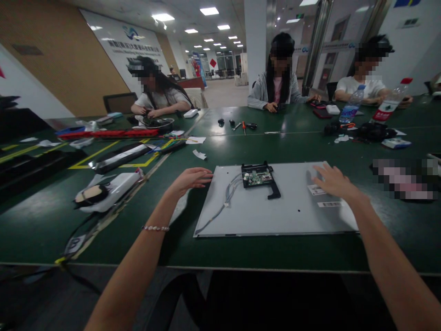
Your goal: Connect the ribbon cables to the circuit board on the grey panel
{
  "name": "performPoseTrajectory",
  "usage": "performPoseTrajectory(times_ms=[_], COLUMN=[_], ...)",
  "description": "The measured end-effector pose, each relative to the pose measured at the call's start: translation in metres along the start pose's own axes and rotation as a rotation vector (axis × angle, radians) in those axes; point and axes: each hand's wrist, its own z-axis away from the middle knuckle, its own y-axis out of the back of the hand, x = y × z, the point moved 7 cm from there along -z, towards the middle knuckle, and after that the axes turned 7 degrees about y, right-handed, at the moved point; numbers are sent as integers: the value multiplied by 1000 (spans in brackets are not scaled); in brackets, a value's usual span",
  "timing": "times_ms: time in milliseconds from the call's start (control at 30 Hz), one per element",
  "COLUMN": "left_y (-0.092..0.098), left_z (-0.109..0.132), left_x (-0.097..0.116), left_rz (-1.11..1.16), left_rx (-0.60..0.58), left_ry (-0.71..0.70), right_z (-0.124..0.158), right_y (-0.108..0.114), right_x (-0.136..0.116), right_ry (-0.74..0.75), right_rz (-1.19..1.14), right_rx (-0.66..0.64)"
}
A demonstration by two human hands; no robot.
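Observation:
A flat white display panel lies on the green table in front of me. On its back sits a black bracket with a green circuit board, and a bundle of grey cables runs from it toward the near left corner. My left hand is at the panel's left edge, fingers stretched out and fingertips at the rim. Above the right part of the panel, my right hand has its fingers spread near two paper labels; whether it touches the surface I cannot tell.
Screwdrivers and small black parts lie beyond the panel. At left are a white power strip-like object, a black-and-white long piece and cables. Two bottles stand at the far right. Three people sit across the table.

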Motion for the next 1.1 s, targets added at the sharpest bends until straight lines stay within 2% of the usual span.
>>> performPoseTrajectory(times_ms=[167,267,367,433,500,600,700,800,933,1100], left_y=[-9,-15,-21,-24,-25,-25,-25,-25,-24,-25], left_z=[8,9,8,7,7,8,9,8,6,6], left_x=[7,9,8,8,9,10,11,10,8,9], left_rz=[-79,-102,-90,-86,-91,-106,-104,-89,-86,-96], left_rx=[-48,-29,-20,-22,-19,-7,-5,-7,-7,-32], left_ry=[-26,-50,-58,-64,-73,-73,-81,-90,-80,-98], right_z=[8,8,6,4,1,-6,-22,-40,-52,-42], right_y=[-11,-9,-2,3,7,5,-5,-15,-21,-15], right_x=[-6,-5,-11,-29,-59,-110,-140,-157,-162,-146], right_ry=[-64,-73,-71,11,201,510,590,617,627,658], right_rz=[202,225,215,133,-17,-215,-286,-330,-359,-313], right_rx=[-175,-154,-63,7,48,-25,-141,-202,-215,-165])
